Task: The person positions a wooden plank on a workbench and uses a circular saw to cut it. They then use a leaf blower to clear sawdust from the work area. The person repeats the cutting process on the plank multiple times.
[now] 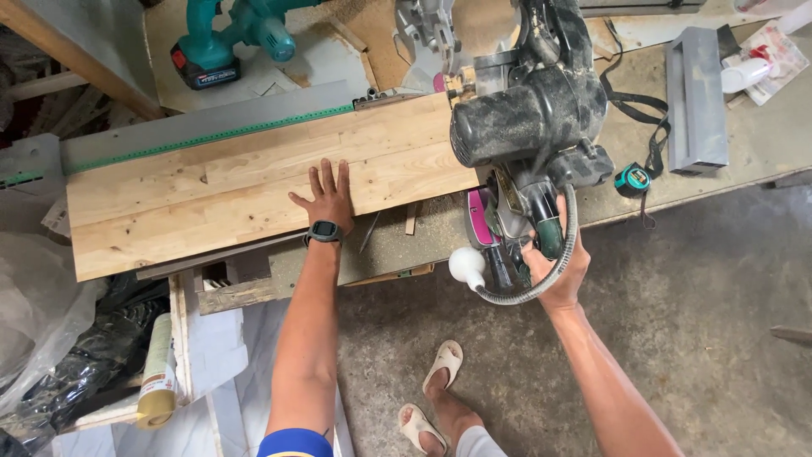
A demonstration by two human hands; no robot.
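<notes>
Where sawdust coats workbench [761, 144], concrete floor [702, 322]

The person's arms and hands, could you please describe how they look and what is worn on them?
Both hands are bare, without gloves. The left hand has a dark square-faced watch on a dark strap at the wrist, and a blue sleeve with a light edge ends at the upper arm. The right hand and its forearm carry nothing; no sleeve shows there.

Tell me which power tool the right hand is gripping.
The black saw over the plank; right hand holds its handle. The teal tool lies untouched behind.
</notes>
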